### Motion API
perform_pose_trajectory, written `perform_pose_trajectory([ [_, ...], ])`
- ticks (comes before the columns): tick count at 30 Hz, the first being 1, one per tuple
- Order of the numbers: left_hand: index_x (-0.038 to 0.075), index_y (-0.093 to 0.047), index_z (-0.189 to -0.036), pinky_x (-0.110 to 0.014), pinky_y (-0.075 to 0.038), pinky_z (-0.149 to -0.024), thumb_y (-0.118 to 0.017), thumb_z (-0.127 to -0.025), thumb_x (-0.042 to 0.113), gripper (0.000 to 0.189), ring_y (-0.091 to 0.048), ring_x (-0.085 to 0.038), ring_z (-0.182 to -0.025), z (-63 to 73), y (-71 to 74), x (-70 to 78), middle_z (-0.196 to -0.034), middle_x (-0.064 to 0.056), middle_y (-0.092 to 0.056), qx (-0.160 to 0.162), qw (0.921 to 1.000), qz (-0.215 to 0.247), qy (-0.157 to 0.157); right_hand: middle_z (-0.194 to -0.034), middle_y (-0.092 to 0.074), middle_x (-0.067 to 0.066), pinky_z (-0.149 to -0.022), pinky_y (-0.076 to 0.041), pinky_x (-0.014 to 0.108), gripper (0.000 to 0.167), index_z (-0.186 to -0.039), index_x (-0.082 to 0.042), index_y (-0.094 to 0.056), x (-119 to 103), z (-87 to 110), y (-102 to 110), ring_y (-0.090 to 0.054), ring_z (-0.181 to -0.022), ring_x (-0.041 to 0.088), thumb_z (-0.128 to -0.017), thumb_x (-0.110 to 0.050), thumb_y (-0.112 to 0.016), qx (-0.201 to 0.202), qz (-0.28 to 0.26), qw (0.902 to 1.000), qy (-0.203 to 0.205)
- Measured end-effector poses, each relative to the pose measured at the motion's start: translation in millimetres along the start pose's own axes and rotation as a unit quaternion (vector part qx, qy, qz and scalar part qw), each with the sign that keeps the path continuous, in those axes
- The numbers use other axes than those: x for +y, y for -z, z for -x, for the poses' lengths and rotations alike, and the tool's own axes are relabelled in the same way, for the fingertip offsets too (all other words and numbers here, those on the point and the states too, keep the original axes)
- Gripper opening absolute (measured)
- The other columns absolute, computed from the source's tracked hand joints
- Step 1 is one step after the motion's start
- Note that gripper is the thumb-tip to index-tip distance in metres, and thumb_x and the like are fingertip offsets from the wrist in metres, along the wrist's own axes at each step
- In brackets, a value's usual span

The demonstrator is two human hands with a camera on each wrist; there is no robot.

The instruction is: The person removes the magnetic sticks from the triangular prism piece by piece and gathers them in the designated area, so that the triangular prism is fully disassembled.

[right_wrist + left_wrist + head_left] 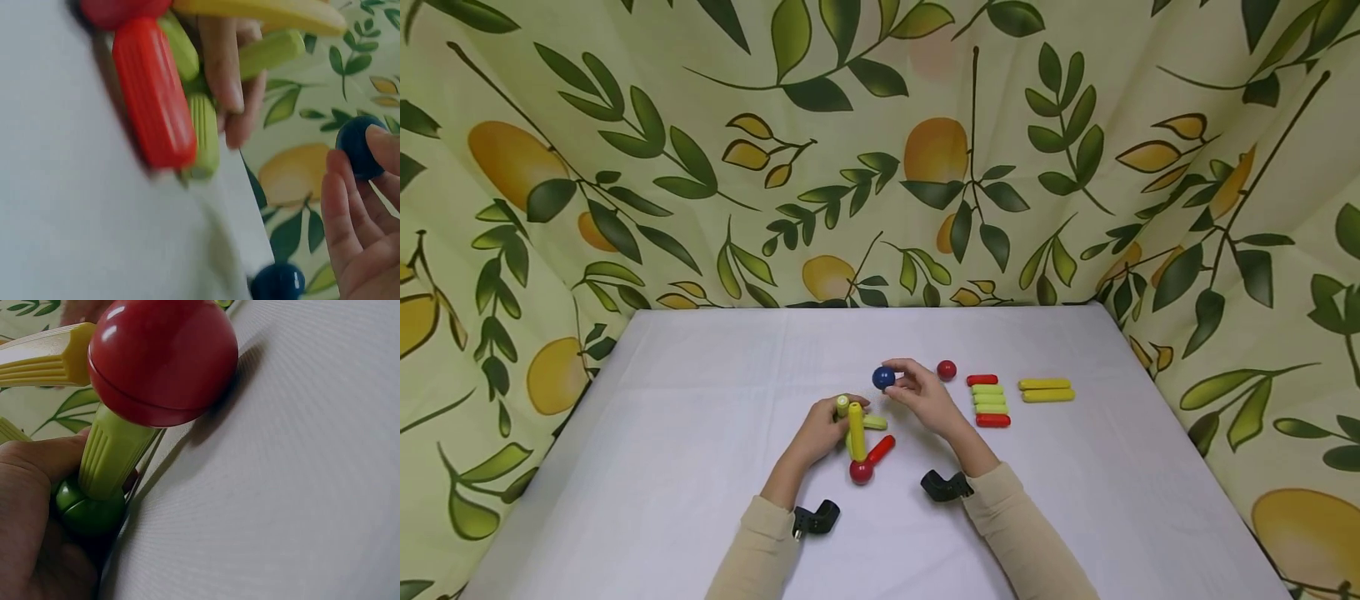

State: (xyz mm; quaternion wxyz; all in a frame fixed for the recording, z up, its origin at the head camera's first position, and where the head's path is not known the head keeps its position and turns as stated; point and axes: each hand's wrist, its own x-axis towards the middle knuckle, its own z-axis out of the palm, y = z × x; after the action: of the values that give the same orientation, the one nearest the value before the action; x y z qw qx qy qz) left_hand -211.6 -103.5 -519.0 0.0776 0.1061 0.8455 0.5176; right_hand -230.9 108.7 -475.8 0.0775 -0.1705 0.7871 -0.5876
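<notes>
My right hand pinches a glossy blue ball between thumb and fingertips, raised off the table. Left of it, my left hand grips a small construction at its green ball, which the head view hides. From that ball a light green rod runs to a red ball near the table surface. A yellow rod rises from the red ball, and a red rod extends to its right. Another light green rod points upward beside my left fingers, and one more points right.
A loose red ball lies beyond my right hand. Right of it are red rods and light green rods in a column, then two yellow rods. A second blue ball shows in the right wrist view. Patterned curtain surrounds the table.
</notes>
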Motion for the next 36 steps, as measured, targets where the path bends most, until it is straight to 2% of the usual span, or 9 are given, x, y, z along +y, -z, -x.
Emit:
perform_pose_trajectory([
  [3,0.019,-0.070,-0.110,-0.041,-0.047,-0.095,-0.056,-0.092,0.010,0.024,-0.057,-0.017,-0.094,0.4,-1.2,-0.4,-0.114,-0.002,-0.068,0.005,0.9999,-0.002,0.009,-0.123,-0.058,0.013,-0.087,-0.053,0.026,0.040,-0.128,-0.010,-0.054,6,7.1,14,-0.059,-0.104,0.022,-0.090,-0.014,-0.064,0.062,0.023,0.9977,-0.016],
  [6,0.020,-0.070,-0.109,-0.038,-0.047,-0.091,-0.057,-0.092,0.010,0.023,-0.055,-0.018,-0.092,1.2,-1.3,-0.1,-0.112,-0.003,-0.067,0.008,0.9999,-0.002,0.012,-0.122,-0.060,0.011,-0.088,-0.053,0.026,0.039,-0.126,-0.010,-0.056,12,14.3,29,-0.057,-0.109,0.024,-0.088,-0.012,-0.067,0.106,0.047,0.9927,-0.034],
  [12,0.019,-0.070,-0.109,-0.037,-0.046,-0.088,-0.057,-0.092,0.010,0.023,-0.054,-0.018,-0.090,1.7,-1.1,1.7,-0.109,-0.004,-0.066,0.009,0.9999,-0.004,0.008,-0.116,-0.063,0.013,-0.087,-0.052,0.033,0.040,-0.125,-0.008,-0.057,22,24.8,57,-0.059,-0.104,0.024,-0.087,-0.012,-0.068,0.150,0.127,0.9785,-0.065],
  [16,0.019,-0.070,-0.108,-0.036,-0.046,-0.088,-0.057,-0.092,0.009,0.023,-0.054,-0.018,-0.090,1.5,-1.1,1.5,-0.109,-0.004,-0.066,0.011,0.9999,-0.003,0.008,-0.111,-0.063,0.012,-0.086,-0.052,0.037,0.040,-0.125,-0.008,-0.057,25,29.4,68,-0.058,-0.098,0.024,-0.087,-0.014,-0.069,0.141,0.195,0.9652,-0.103],
  [19,0.019,-0.070,-0.108,-0.035,-0.046,-0.086,-0.057,-0.091,0.008,0.024,-0.054,-0.017,-0.089,1.5,-1.2,0.5,-0.108,-0.003,-0.066,0.013,0.9999,-0.002,0.009,-0.105,-0.063,0.012,-0.083,-0.051,0.036,0.040,-0.123,-0.006,-0.058,28,30.7,71,-0.056,-0.092,0.023,-0.086,-0.014,-0.069,0.125,0.231,0.9580,-0.116],
  [23,0.019,-0.070,-0.108,-0.035,-0.047,-0.085,-0.058,-0.091,0.009,0.023,-0.054,-0.017,-0.088,1.6,-1.2,-0.7,-0.107,-0.003,-0.066,0.013,0.9999,-0.003,0.007,-0.101,-0.062,0.011,-0.077,-0.051,0.034,0.041,-0.124,-0.004,-0.058,34,30.3,69,-0.054,-0.087,0.022,-0.085,-0.013,-0.070,0.113,0.282,0.9469,-0.105],
  [27,0.019,-0.069,-0.109,-0.038,-0.047,-0.089,-0.059,-0.090,0.008,0.024,-0.055,-0.018,-0.091,2.2,-1.2,-0.4,-0.110,-0.004,-0.067,0.012,0.9999,0.001,0.008,-0.106,-0.065,0.015,-0.084,-0.052,0.041,0.042,-0.122,0.000,-0.060,37,30.3,66,-0.056,-0.089,0.024,-0.084,-0.012,-0.071,0.110,0.323,0.9371,-0.073],
  [31,0.019,-0.069,-0.111,-0.042,-0.046,-0.094,-0.060,-0.087,0.005,0.029,-0.056,-0.018,-0.096,2.2,-0.5,-0.1,-0.112,-0.003,-0.067,0.011,0.9999,0.004,0.003,-0.111,-0.065,0.017,-0.087,-0.051,0.043,0.042,-0.122,0.000,-0.061,37,30.2,64,-0.057,-0.091,0.025,-0.083,-0.011,-0.072,0.104,0.337,0.9335,-0.063],
  [36,0.019,-0.067,-0.114,-0.046,-0.044,-0.099,-0.058,-0.084,0.000,0.036,-0.057,-0.019,-0.103,2.0,0.8,-2.1,-0.110,0.000,-0.068,0.005,0.9999,0.009,-0.008,-0.115,-0.064,0.018,-0.090,-0.051,0.044,0.046,-0.125,0.001,-0.058,35,29.2,63,-0.059,-0.096,0.026,-0.083,-0.012,-0.072,0.103,0.342,0.9309,-0.078],
])
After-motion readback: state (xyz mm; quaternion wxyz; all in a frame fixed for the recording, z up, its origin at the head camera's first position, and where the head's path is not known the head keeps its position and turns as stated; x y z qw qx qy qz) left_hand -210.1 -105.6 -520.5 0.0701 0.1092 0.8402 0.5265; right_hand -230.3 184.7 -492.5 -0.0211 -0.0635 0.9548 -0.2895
